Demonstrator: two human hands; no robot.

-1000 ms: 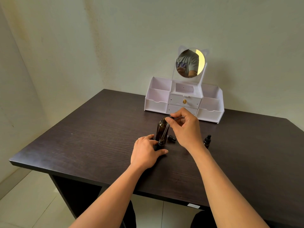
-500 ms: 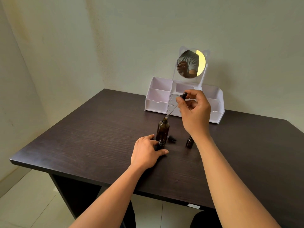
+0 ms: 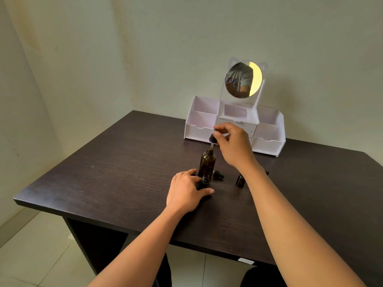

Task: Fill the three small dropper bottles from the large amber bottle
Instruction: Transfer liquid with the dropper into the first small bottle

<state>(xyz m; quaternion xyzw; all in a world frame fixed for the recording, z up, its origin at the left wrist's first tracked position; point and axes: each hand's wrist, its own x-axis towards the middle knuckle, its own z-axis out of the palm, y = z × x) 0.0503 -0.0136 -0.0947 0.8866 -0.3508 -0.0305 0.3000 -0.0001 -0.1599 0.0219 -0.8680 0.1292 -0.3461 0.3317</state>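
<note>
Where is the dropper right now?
Head view, centre: the right hand pinches the dropper just above the mouth of the large amber bottle, in front of the white organizer.

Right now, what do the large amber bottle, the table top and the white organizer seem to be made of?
The large amber bottle: glossy brown glass or plastic, by its sheen; I cannot tell which. The table top: dark matte wood-look board, with visible grain. The white organizer: probably thin plastic board, smooth flat panels.

A dark wooden table (image 3: 103, 172) stands in the corner. A white box with little drawers (image 3: 269, 131) sits on it. A round mirror (image 3: 243, 79) stands on top.
</note>
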